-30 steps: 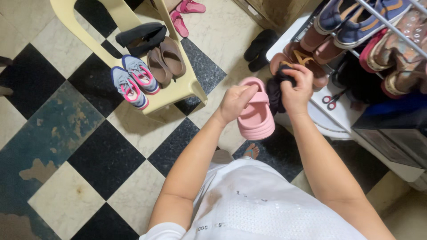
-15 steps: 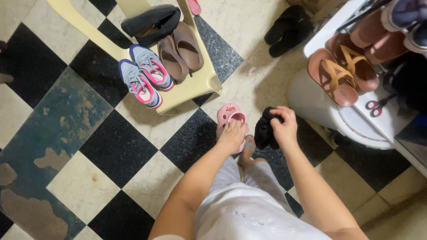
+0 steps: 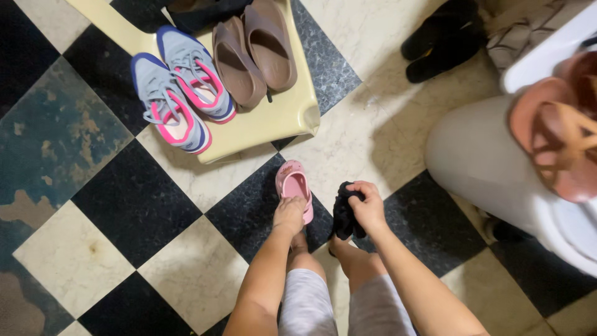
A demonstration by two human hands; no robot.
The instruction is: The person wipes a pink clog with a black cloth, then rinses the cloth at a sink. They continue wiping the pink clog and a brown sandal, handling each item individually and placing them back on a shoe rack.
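Looking down from the head camera, I see my left hand (image 3: 290, 214) closed over the heel of a pink clog (image 3: 295, 186) that lies sole-down on a black floor tile, its toe pointing away from me. My right hand (image 3: 368, 205) is curled shut around a bunched black cloth (image 3: 345, 218), held just right of the clog and not touching it. Both hands sit above my knees.

I can make out no packages, labels or signs here, so I go by shape and colour. A pale yellow plastic stool (image 3: 273, 121) stands just beyond the clog, carrying a pair of grey sneakers (image 3: 180, 93) with pink and blue trim and, right beside them, a pair of brown slip-ons (image 3: 255, 53). A pair of black sandals (image 3: 444, 40) rests on a cream tile at the upper right. At the right edge a white rounded surface (image 3: 491, 168) bears tan strappy sandals (image 3: 559, 137), blurred by closeness.

Against the picture half a second ago, the camera has dipped lower and nearer, so the stool and the clog loom larger. The clog, then tilted up in my left hand, now lies flat on the tile. The black cloth is in the same right-hand grip as before.
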